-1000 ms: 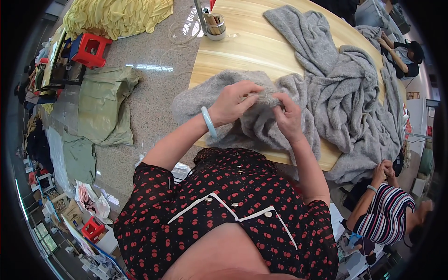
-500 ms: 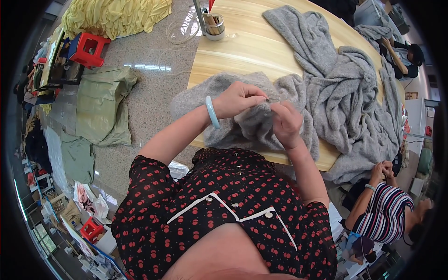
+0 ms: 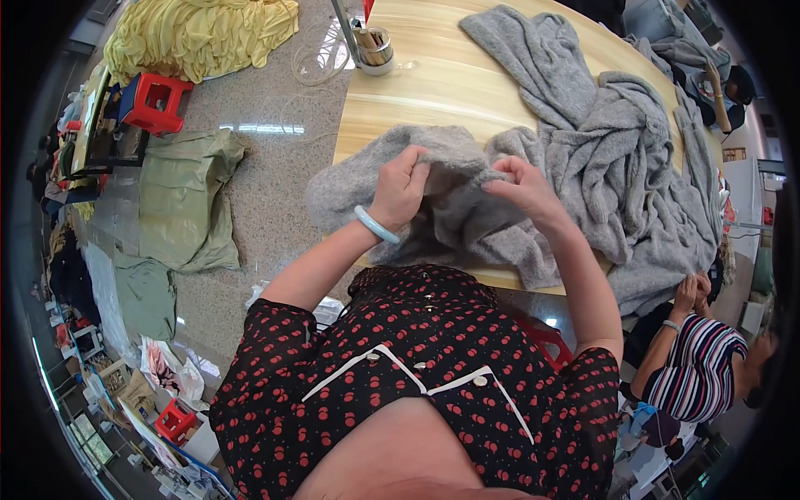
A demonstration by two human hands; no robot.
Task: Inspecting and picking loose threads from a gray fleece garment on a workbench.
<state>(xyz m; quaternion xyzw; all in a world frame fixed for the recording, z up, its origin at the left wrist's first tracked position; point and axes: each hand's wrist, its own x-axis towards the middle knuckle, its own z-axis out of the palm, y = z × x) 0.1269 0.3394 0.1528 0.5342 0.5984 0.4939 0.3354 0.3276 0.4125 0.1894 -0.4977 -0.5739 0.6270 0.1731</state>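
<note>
A fuzzy grey knitted garment (image 3: 358, 175) lies at the near left edge of the table, its opening lifted and spread between my hands. My left hand (image 3: 401, 187), with a pale bangle at the wrist, is closed on the left side of the opening's edge. The edge's right side is pinched between the thumb and fingers of my right hand (image 3: 531, 190). A dark hollow shows inside the garment between the two hands. Whether anything small is also in my fingers cannot be seen.
More grey knitwear (image 3: 617, 158) is heaped along the table's right. A cup of tools (image 3: 375, 52) stands at the far left edge of the wooden table (image 3: 442, 75). Co-workers sit at the right, one in a striped top (image 3: 696, 367). A red stool (image 3: 156, 102) and yellow fabric (image 3: 204, 33) are on the left.
My hands were close together at the garment's edge. They have moved apart, the left one to the left and the right one to the right, stretching the edge wide.
</note>
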